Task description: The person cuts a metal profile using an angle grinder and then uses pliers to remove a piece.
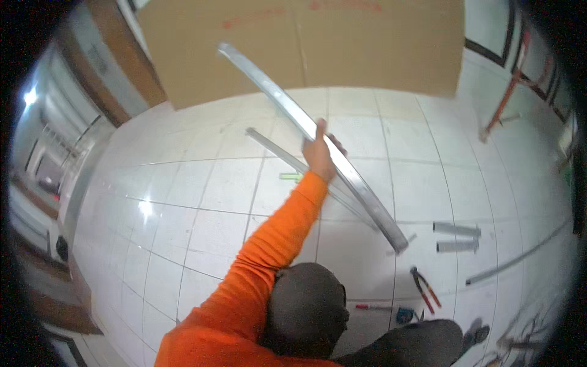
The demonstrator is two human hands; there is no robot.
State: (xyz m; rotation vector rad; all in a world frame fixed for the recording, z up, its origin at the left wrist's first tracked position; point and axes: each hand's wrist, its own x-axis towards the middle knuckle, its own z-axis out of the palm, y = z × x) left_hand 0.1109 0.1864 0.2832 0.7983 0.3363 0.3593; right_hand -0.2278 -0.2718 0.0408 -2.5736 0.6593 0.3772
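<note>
My left hand [320, 154] reaches forward from an orange sleeve and is closed round a long, shiny metal bar [361, 185]. The thumb lies along one side, with the fingertips showing past the other. Held at a slant, the bar runs from the far left down to the near right. Below it a second, thinner metal bar [269, 144] lies on the tiles, partly covered by my forearm. Beside that one is a small light-green object [288, 176] whose kind I cannot make out. My right hand does not show.
Right of my knees [306, 306] lie red-handled pincers [426, 292], a red marker [372, 307] and a blue tape measure [404, 315]. Two short grey metal pieces [455, 246] and a long thin rod [510, 263] are farther right. Cardboard [379, 49] stands at the back, near an orange-red metal frame [505, 104].
</note>
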